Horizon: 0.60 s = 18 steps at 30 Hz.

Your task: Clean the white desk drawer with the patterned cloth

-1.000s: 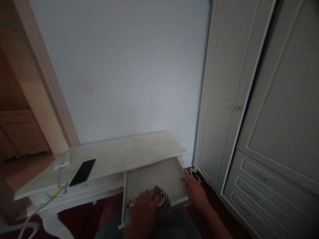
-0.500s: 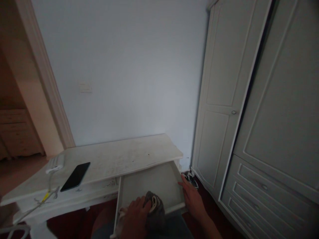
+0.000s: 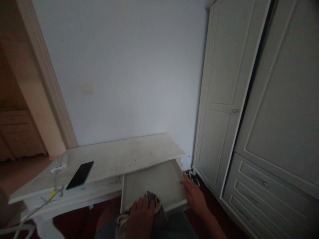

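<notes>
A rolled grey-brown cloth with a pale inner edge lies at the front of the pulled-out drawer. My left hand is closed over this roll from above, its thumb against the right end. A paler bunched part of cloth shows left of that hand; whether it belongs to the same roll I cannot tell. My right hand grips the drawer's right side wall. The visible drawer floor behind the cloth is bare. My lap is partly visible below the drawer.
The drawer belongs to a low white table against the wall. A black phone and a white power strip with a cable lie on its left part. Shoes stand on the floor beside the wardrobe at right.
The view has shifted slightly, so the table and drawer appear a little further right. Both hands keep their places on the cloth and the drawer side.
</notes>
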Available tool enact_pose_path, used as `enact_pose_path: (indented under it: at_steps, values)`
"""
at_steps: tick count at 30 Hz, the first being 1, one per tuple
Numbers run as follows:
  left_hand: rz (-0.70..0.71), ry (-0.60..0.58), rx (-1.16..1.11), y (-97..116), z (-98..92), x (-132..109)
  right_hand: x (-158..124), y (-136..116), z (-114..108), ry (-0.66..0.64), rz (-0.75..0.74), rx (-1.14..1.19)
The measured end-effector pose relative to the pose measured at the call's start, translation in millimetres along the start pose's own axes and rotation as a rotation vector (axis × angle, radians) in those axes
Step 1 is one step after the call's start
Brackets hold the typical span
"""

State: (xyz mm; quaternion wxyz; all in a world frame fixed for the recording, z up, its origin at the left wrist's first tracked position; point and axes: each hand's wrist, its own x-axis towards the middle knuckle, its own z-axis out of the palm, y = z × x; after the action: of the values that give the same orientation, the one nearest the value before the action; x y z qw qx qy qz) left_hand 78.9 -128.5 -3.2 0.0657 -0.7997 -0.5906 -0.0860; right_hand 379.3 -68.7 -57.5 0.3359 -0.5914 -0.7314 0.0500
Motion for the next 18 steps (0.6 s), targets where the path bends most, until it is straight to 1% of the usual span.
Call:
enact_pose_path:
  at_steps: [2,4,6,8,9,10,12,15,16,18]
  values:
    - [0.042,-0.072,-0.024,20.7,-4.7,17.4,-0.3,-0.3,0.1,0.011,0.0,-0.005]
    - [0.105,-0.06,-0.077,43.0,-5.1,33.8,-0.9,-0.8,0.4,0.035,-0.004,-0.01]
    - [0.169,-0.034,-0.123,62.2,-0.5,45.5,-1.7,-1.3,0.7,0.062,-0.021,-0.016]
    - [0.202,-0.007,-0.139,72.7,7.1,50.3,-2.2,-1.8,1.0,0.078,-0.042,-0.023]
    - [0.209,0.001,-0.138,73.3,11.1,49.9,-2.2,-1.8,1.1,0.084,-0.049,-0.027]
    - [0.212,0.004,-0.133,70.4,14.9,47.8,-2.2,-1.7,1.2,0.088,-0.053,-0.032]
    - [0.204,-0.013,-0.112,55.1,20.5,39.4,-1.9,-0.9,1.5,0.091,-0.053,-0.039]
    - [0.093,-0.081,-0.044,16.1,22.4,20.1,-2.3,1.4,2.9,0.107,-0.064,-0.039]
    - [0.053,-0.104,-0.016,1.9,21.6,12.8,-2.9,2.1,4.2,0.127,-0.076,-0.034]
    - [0.007,-0.093,0.026,-23.9,19.5,-1.3,-4.8,2.8,9.0,0.207,-0.097,-0.016]
